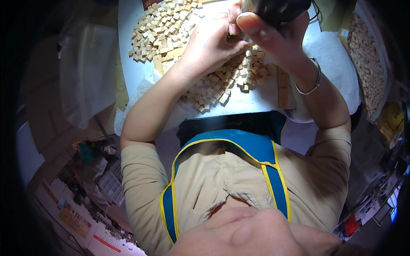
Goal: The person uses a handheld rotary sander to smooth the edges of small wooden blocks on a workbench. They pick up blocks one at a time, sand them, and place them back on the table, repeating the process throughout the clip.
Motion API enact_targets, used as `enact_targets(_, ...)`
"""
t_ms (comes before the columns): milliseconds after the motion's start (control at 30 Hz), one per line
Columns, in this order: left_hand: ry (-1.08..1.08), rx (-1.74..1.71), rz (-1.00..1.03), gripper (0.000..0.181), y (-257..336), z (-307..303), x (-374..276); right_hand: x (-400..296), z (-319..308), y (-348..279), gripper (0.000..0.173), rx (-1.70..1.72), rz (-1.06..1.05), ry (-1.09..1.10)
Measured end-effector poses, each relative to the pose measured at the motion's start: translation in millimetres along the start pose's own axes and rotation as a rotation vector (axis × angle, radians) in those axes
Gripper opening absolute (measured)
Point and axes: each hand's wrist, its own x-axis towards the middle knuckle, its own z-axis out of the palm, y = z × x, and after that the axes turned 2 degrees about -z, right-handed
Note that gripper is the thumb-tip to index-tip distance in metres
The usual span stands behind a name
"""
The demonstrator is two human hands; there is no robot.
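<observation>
My left hand (216,40) is raised over small wooden cubes (211,88), its fingers curled close to my right fingertips. A thin pale edge shows between the fingers there, too unclear to name. My right hand (277,43), with a metal bangle (317,78) on the wrist, has its thumb at the lower left edge of a dark, glossy object (278,9). That object covers most of the right fingers, so whether the hand holds it cannot be told. Another pile of wooden cubes (163,28) spreads over the white table (128,73) at the upper left.
A wooden strip (283,86) lies right of the cubes. White cloths (333,64) cover the table's sides under my arms. At the far right a large container (368,64) holds many small wooden pieces. A translucent plastic bin (89,73) stands at the left. A dark cord runs at the upper right.
</observation>
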Motion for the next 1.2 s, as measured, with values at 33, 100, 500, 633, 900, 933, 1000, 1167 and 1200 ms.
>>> enact_targets(33, -0.006, -0.044, -0.066, 0.031, 2, 1, -1, -8, 21, -2, 0.071, 0.096, 0.024, 0.182)
enact_targets(100, -0.040, -0.044, -0.122, 0.027, 6, 1, -1, -11, 16, 7, 0.067, -0.085, -0.057, 0.324)
enact_targets(500, -0.204, -0.113, -0.128, 0.023, 26, -80, -13, 33, -10, -44, 0.045, 0.119, 0.162, 0.507)
enact_targets(633, -0.236, 0.195, -0.212, 0.021, 18, -99, -27, 28, -8, -42, 0.035, 0.127, 0.272, 0.551)
enact_targets(900, -0.145, 0.323, -0.050, 0.021, 13, -57, -7, 26, -10, -40, 0.031, 0.139, 0.178, 0.430)
enact_targets(933, -0.155, 0.338, -0.051, 0.022, 15, -50, -1, 25, -12, -39, 0.031, 0.125, 0.168, 0.426)
enact_targets(1000, -0.182, 0.366, -0.049, 0.019, 17, -40, 11, 25, -13, -39, 0.030, 0.125, 0.152, 0.427)
enact_targets(1167, -0.166, 0.293, -0.088, 0.013, 14, -28, 15, 24, -14, -30, 0.026, 0.056, 0.114, 0.514)
enact_targets(1200, -0.182, 0.241, -0.143, 0.014, 25, -27, 13, 26, -10, -39, 0.024, 0.095, 0.166, 0.510)
